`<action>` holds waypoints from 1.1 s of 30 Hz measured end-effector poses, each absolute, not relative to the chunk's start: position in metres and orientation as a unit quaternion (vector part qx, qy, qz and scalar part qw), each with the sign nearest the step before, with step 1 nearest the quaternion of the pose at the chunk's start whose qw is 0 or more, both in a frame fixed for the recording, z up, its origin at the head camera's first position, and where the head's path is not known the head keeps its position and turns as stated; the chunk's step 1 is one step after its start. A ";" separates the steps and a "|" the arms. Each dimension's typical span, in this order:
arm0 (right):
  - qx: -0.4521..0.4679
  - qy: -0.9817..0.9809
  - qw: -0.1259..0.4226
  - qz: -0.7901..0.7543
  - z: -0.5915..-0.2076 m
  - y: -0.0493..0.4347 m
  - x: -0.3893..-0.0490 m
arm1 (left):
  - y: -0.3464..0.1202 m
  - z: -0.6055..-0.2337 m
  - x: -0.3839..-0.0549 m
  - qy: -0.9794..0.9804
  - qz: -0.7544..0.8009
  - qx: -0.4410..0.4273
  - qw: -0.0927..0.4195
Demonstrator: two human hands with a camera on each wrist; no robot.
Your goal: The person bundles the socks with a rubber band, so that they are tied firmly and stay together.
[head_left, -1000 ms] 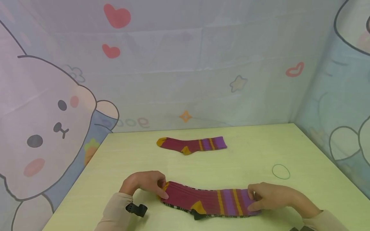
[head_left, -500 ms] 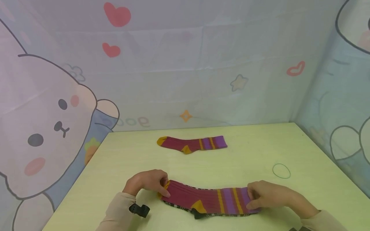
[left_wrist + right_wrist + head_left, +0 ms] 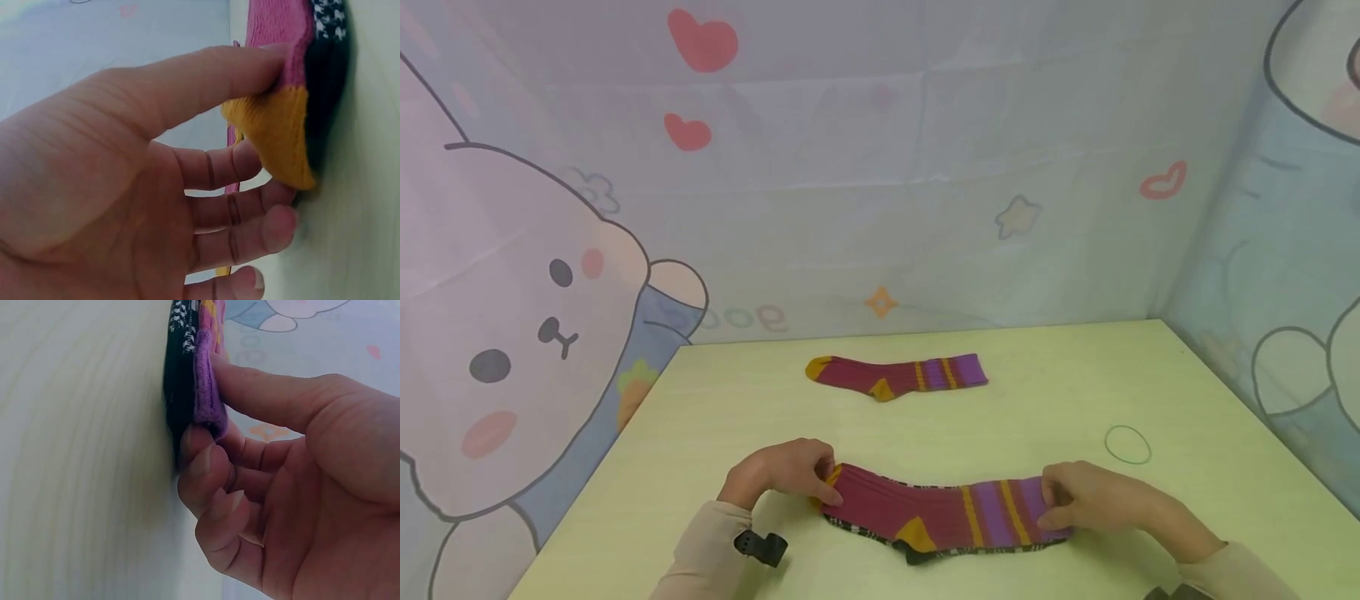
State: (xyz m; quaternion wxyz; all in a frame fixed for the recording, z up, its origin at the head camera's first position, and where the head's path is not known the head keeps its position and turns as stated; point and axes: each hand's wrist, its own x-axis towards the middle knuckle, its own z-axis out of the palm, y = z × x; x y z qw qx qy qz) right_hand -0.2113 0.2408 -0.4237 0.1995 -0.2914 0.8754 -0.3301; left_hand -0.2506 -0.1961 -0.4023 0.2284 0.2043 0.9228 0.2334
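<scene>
A maroon sock with mustard toe and heel and a purple striped cuff lies lengthwise over a dark sock with black-and-white patterning, which shows along its edges. My left hand pinches the toe end; in the left wrist view the thumb lies on top and fingers curl beneath the mustard toe. At the other end, my right hand pinches the purple cuff between thumb and fingers. Beside that cuff in the right wrist view is the dark sock's end, fingertips touching it.
Farther back on the pale table lies a matching maroon sock, flat, toe to the left. A thin green ring-shaped band rests to the right. A cartoon-printed curtain stands behind the table.
My right hand and the cuff end have shifted slightly up in the head view. The left hand has moved a little to the right, still pinching the toe.
</scene>
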 end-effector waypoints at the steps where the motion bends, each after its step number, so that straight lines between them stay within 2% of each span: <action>1: -0.291 0.875 0.199 -0.331 -0.424 0.241 -0.212 | -0.196 -0.402 -0.250 0.923 0.234 0.202 0.228; 7: -0.294 0.877 0.188 -0.329 -0.424 0.241 -0.213 | -0.194 -0.401 -0.249 0.933 0.210 0.185 0.226; 24: -0.268 0.911 0.075 -0.304 -0.429 0.237 -0.215 | -0.191 -0.399 -0.245 0.947 0.176 0.161 0.216; 33: -0.248 0.919 0.064 -0.300 -0.433 0.236 -0.218 | -0.190 -0.398 -0.242 0.951 0.165 0.148 0.214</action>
